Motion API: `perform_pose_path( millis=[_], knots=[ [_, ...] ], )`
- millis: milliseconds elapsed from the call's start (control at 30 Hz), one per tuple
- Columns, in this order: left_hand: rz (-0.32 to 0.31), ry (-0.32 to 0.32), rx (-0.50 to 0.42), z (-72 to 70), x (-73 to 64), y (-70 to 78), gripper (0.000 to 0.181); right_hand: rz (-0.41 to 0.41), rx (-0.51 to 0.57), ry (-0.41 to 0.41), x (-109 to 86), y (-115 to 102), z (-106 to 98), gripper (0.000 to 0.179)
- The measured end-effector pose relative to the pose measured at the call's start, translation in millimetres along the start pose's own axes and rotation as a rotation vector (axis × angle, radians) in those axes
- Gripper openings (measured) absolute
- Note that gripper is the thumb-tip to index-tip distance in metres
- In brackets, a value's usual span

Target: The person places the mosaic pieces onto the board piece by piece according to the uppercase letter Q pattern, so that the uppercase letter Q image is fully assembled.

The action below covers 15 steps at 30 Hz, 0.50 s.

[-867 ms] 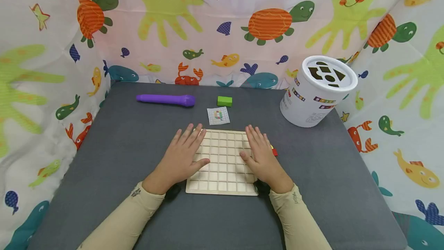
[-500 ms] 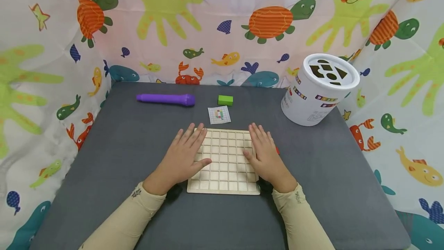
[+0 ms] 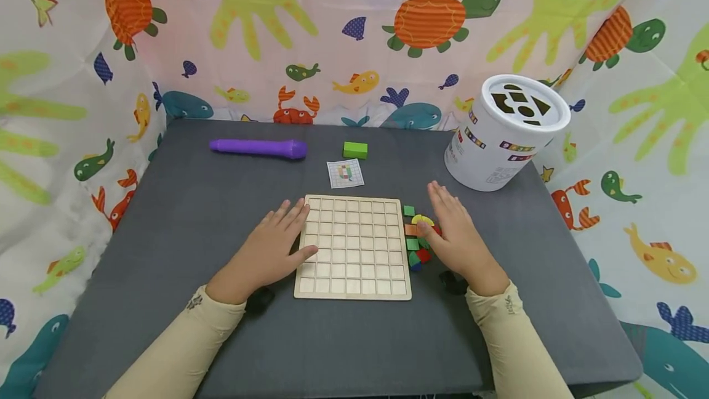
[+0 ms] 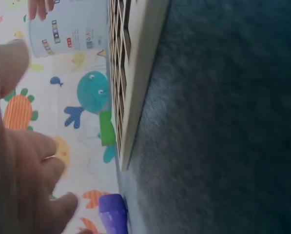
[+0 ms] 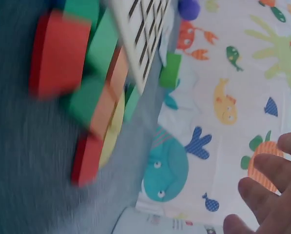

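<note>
A pale wooden board point(image 3: 351, 248) with a grid of square cells lies on the table. My left hand point(image 3: 260, 257) is over its left edge, fingers straight and thumb spread toward the cells, holding nothing. To the right of the board, my right hand point(image 3: 462, 242) hovers palm down with straight fingers. Beneath and beside its thumb is a cluster of small blocks, among them a red block point(image 3: 423, 255), a green block point(image 3: 412, 244), an orange block point(image 3: 410, 230) and a yellow curved block point(image 3: 422, 219). The hand partly hides this cluster in the head view.
Behind the board lie a small card with a coloured grid pattern point(image 3: 346, 173), a bright green block point(image 3: 355, 150) and a purple microphone-shaped object point(image 3: 258, 148). A white bucket point(image 3: 504, 140) with shape cutouts in its lid stands at the back right. A patterned curtain point(image 3: 244, 66) surrounds the table.
Both hands have moved apart: the left slides left to the board's edge, the right moves right off the board. The blocks beside the board are now uncovered. The head view has shifted slightly.
</note>
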State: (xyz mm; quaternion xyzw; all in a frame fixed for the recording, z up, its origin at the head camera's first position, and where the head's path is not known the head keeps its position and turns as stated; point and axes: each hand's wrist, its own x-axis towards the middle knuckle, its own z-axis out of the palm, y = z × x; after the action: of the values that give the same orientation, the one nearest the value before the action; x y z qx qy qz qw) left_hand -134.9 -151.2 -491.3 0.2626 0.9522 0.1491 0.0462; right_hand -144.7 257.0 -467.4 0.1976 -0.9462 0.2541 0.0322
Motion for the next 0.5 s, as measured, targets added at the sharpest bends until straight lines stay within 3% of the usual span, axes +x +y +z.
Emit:
perform_pose_path(
  millis=[167,333,500],
  knots=[
    [-0.023,-0.076,-0.093,-3.5,-11.3,-6.0,0.085,0.056,-0.12,-0.105,16.9,14.2,-8.9,0.072],
    [-0.019,-0.13,-0.123,0.3,-16.8,-5.9,0.084,0.068,-0.248,-0.235,37.4,21.7,2.9,0.048],
    [-0.01,-0.187,-0.134,9.2,-18.3,-4.6,0.075,0.037,-0.279,-0.252,44.9,28.9,16.1,0.026]
  ],
)
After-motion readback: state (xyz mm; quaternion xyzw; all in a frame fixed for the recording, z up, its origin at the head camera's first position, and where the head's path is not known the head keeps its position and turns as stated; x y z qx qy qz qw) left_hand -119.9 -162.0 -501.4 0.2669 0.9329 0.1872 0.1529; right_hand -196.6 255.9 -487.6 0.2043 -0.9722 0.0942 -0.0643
